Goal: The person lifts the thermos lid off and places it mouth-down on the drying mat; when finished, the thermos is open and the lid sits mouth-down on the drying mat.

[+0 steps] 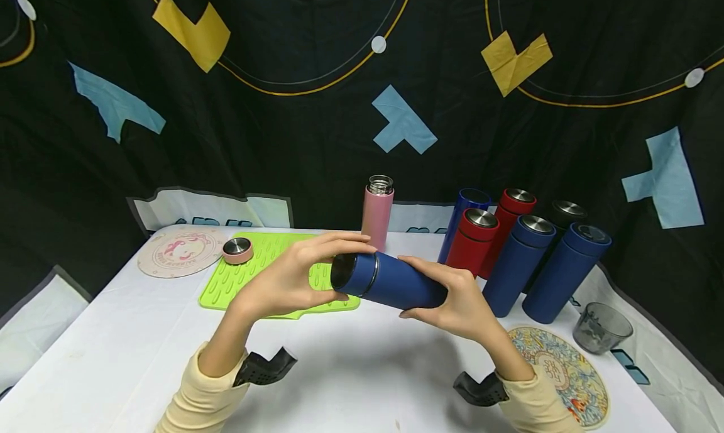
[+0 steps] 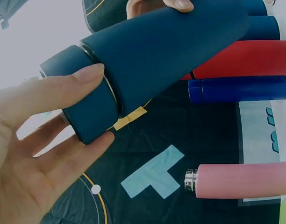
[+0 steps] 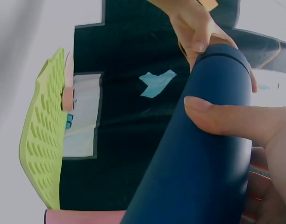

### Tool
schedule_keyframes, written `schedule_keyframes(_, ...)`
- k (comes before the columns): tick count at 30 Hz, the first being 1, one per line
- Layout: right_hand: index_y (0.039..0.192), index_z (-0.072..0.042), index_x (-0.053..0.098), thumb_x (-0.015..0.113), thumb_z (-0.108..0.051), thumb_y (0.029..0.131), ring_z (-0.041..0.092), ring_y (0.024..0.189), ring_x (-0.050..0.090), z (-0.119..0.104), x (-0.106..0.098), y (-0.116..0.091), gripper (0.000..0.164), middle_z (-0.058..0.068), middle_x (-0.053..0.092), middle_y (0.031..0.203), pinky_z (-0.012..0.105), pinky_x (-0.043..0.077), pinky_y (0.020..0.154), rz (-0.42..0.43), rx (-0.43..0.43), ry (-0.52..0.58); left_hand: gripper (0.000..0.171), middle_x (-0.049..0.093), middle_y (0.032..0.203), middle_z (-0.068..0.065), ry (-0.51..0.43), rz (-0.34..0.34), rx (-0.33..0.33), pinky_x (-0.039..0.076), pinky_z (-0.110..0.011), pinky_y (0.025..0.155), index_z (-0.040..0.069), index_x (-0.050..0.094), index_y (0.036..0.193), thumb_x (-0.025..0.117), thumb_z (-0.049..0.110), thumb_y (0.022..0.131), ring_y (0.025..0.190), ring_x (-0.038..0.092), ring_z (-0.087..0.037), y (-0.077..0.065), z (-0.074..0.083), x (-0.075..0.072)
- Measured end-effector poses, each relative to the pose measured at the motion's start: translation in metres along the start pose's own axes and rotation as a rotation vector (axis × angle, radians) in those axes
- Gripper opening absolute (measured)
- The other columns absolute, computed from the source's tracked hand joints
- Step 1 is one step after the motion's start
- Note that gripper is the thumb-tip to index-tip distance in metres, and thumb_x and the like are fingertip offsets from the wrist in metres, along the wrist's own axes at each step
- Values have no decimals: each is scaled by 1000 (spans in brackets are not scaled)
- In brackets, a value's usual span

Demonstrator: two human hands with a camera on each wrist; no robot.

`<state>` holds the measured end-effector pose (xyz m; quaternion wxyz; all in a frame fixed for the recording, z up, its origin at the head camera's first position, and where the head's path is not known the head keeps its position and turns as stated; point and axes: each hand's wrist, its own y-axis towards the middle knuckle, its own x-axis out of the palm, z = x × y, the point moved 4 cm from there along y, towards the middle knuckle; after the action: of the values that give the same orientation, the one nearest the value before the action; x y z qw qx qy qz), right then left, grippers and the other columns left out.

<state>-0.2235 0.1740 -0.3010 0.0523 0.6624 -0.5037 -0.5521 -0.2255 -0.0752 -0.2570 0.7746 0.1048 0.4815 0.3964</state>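
Observation:
A dark blue thermos bottle (image 1: 404, 282) is held up in the air, lying nearly sideways and tilted down to the right. My left hand (image 1: 283, 279) grips its lid end, the thumb and fingers on either side of the lid (image 2: 84, 112). The lid sits on the body with a dark ring at the seam. My right hand (image 1: 455, 295) grips the body near the base, thumb (image 3: 203, 114) along the side. Behind the hands stands a pink thermos bottle (image 1: 376, 216) with its metal neck uncovered. Its pink lid (image 1: 237, 252) lies on a green drying mat (image 1: 217, 295).
Several capped bottles stand at the right: a red bottle (image 1: 472, 241), a blue bottle (image 1: 517, 263), another blue bottle (image 1: 565, 276) and a black one (image 1: 565, 212) behind. A glass cup (image 1: 602, 328) and patterned round mat (image 1: 591, 376) are nearer. A pinkish round mat (image 1: 153, 254) lies left.

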Motion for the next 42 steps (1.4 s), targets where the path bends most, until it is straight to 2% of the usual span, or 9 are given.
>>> schedule_keyframes(3,136,-16,56,92,-24,63,23,102,65,0,0,0,82,5,65,123,42,55,84,-9,14,16,73,50,140,3,-10,20,13,53,-36,88,20,56,135,86,3,70,126,48,-18,-1,0,-1)
schedule_keyframes(7,136,-16,57,94,-21,61,25,107,64,-2,1,0,84,5,63,125,44,54,87,36,-13,-43,74,54,134,4,-17,63,-16,55,-33,83,20,55,135,88,12,69,121,51,-17,-1,-2,-4)
schedule_keyframes(13,136,-12,56,94,-16,59,29,113,60,-3,3,0,87,7,62,128,49,50,91,120,-78,-193,73,58,130,-1,-10,125,-148,57,-30,77,16,54,136,87,25,71,106,60,-21,-3,-7,-8)
schedule_keyframes(17,136,-11,56,95,-15,58,29,114,60,0,3,0,87,7,61,128,49,50,91,148,-86,-224,74,58,129,-4,15,154,-220,57,-33,77,17,54,136,87,28,71,103,61,-23,-6,-10,-15)
schedule_keyframes(23,135,-11,56,94,-17,58,29,111,62,6,7,1,86,9,62,127,47,52,89,140,-39,-150,74,58,129,-4,60,138,-233,57,-38,76,17,55,135,89,22,69,103,61,-23,-11,-14,-23)
schedule_keyframes(28,137,-10,54,94,-17,59,29,105,64,13,11,1,87,12,65,122,45,54,86,140,17,-90,74,58,128,-6,89,134,-254,57,-39,78,15,54,135,88,20,70,105,59,-25,-16,-26,-28)
schedule_keyframes(35,133,-6,58,93,-20,61,25,100,67,26,16,3,81,10,67,117,41,55,83,182,90,-17,75,60,125,-9,147,136,-335,57,-42,80,11,53,133,88,28,70,105,62,-28,-26,-58,-38)
schedule_keyframes(42,133,-3,55,92,-17,63,28,107,64,39,24,8,80,13,64,123,42,51,90,208,208,107,69,62,121,-11,183,128,-385,56,-42,81,10,55,129,87,29,71,104,62,-31,-44,-88,-46)
